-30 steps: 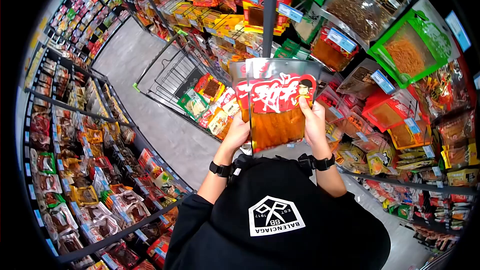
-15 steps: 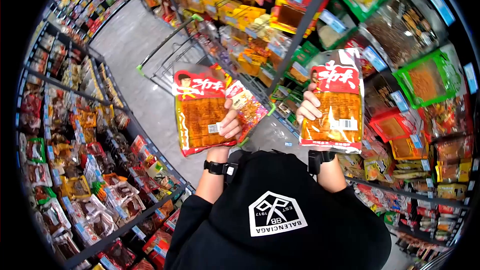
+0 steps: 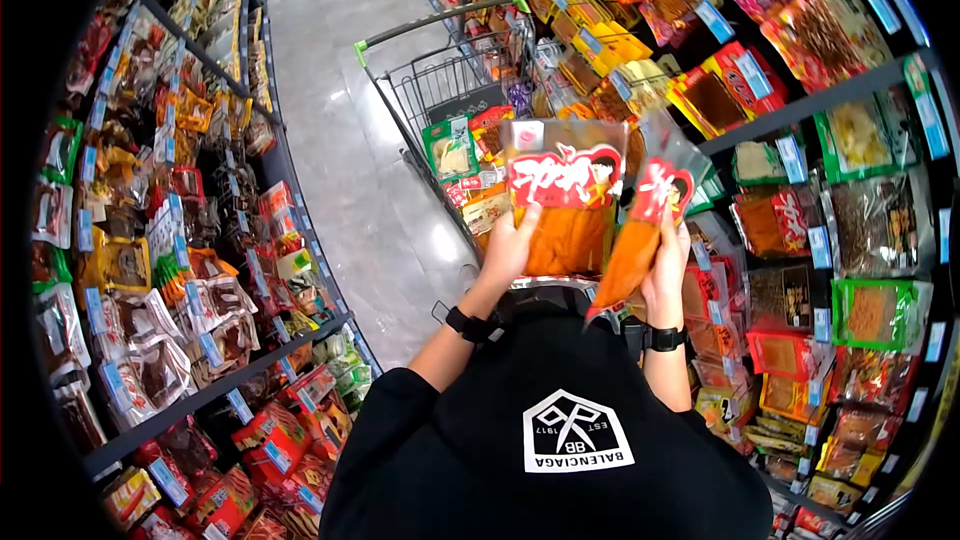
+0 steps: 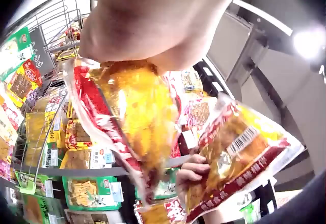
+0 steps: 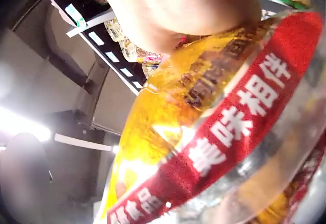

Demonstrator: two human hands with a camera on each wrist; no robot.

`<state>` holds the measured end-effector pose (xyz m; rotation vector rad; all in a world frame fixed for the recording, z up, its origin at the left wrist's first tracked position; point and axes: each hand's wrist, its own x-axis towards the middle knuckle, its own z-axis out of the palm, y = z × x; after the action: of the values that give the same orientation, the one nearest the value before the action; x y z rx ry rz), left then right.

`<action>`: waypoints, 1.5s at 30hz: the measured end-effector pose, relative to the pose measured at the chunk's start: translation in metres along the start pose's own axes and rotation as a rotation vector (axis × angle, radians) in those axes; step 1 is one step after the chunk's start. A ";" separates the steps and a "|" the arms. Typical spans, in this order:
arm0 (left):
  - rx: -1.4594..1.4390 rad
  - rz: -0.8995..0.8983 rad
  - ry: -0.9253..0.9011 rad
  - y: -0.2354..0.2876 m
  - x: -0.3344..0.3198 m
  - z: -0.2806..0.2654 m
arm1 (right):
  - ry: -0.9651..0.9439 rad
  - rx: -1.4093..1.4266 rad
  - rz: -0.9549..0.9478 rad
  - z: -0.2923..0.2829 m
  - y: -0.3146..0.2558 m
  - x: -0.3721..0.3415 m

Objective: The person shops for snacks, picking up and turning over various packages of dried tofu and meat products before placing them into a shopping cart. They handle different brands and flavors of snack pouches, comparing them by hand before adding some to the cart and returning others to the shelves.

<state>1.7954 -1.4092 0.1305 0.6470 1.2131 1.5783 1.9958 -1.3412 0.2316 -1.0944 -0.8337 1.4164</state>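
My left hand (image 3: 508, 248) grips a clear snack packet (image 3: 565, 235) by its left side, thumb across the front. It has a red label with white lettering over flat orange-brown food. In my right hand (image 3: 668, 265) is a similar packet (image 3: 632, 255), tilted almost edge-on beside the first. The left wrist view shows the left packet (image 4: 145, 112) below the hand. There, the fingers (image 4: 191, 175) of the right hand curl round the other packet (image 4: 234, 152), whose barcode side shows. Close up in the right wrist view, a red band with white characters crosses the right packet (image 5: 168, 127).
A wire shopping cart (image 3: 400, 105) with a green-ended handle stands ahead, holding several packets, including a green one (image 3: 452, 150). Shelves of hanging packets with blue price tags line both sides. Grey aisle floor (image 3: 350, 140) runs along the cart's left.
The two packets, held apart with their barcode sides showing half a second ago, are now close together with labelled fronts showing. The right packet has tilted edge-on. The head view has turned, shifting the cart rightward.
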 end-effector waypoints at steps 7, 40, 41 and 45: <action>0.031 -0.006 -0.053 -0.040 0.009 0.004 | -0.024 -0.349 0.020 -0.011 0.050 0.027; 0.552 -0.765 0.590 -0.150 -0.029 -0.058 | -0.433 -0.719 0.184 0.083 0.411 0.405; 0.481 -0.783 0.595 -0.156 -0.038 -0.059 | -0.422 -0.639 0.182 0.088 0.417 0.411; 0.516 -0.836 0.526 -0.159 -0.054 -0.061 | -0.185 -0.859 -0.002 0.101 0.422 0.391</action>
<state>1.8237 -1.4837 -0.0298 -0.0302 1.9817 0.7258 1.7737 -1.0078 -0.1933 -1.5960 -1.6604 1.1722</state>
